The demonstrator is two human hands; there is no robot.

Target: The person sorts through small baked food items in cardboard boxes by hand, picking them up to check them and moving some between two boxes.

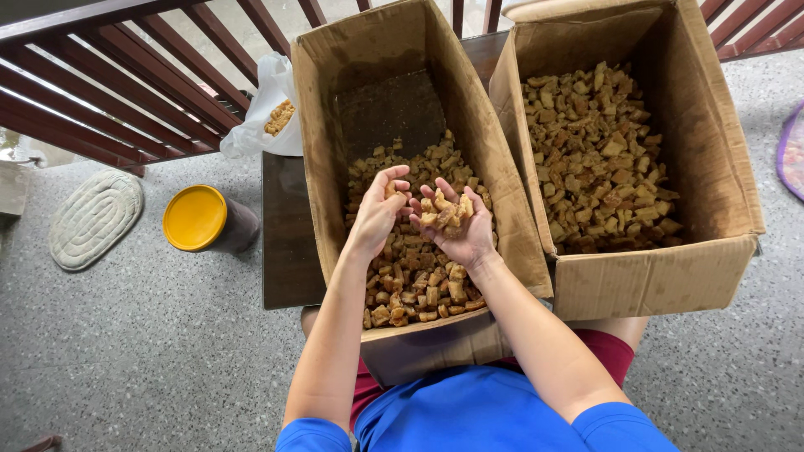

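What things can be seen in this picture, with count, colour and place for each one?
cardboard boxes: two, brown, open, side by side in front of the person
fried pieces: many, golden brown, in both boxes
handful of pieces: several, golden, in the right palm
plastic bag: one, white, holding pieces, beside the railing
container: one, dark with yellow lid, on the floor
mat: one, pale, oval, far left
railing: dark red, top
left hand: picking a piece
right hand: cupped, palm up

purple cloth (792,151): cut by right edge | right box (653,280): top cropped
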